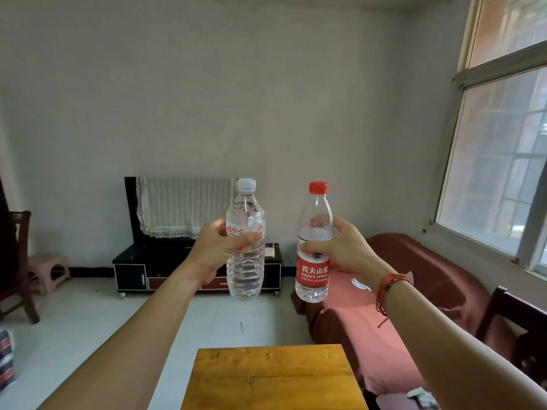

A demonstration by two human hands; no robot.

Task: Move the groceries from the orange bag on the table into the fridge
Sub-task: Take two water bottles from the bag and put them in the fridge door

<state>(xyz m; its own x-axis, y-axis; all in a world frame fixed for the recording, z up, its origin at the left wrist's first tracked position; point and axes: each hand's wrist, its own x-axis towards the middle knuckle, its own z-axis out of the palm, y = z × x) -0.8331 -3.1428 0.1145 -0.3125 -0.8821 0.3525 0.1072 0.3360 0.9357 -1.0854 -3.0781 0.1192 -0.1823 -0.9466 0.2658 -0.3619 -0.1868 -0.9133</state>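
Wooden table point(272, 377) fills the bottom edge of the view, with both forearms reaching out above and beyond it. The left hand point(217, 251) wraps fingers and thumb round the middle of a white-capped water bottle point(245, 275), held upright in the air. Just beside it and not touching, the right hand point(347, 250), with a red string bracelet point(390, 287) at the wrist, grips a red-capped water bottle point(313, 275) upright, in front of a dark TV cabinet point(133, 270) and a red-covered sofa point(414, 276).

Home, living rm. TV point(129, 208) under a lace cloth point(183, 205) on a low black cabinet point(131, 275) w/ drawers. Sofa point(414, 267) w/ red cover below the window point(497, 161). Wood table point(272, 377) up front, plastic stool point(48, 269) & wood chair point(20, 232) at left. Pale tile floor point(88, 321), plain walls point(207, 99).
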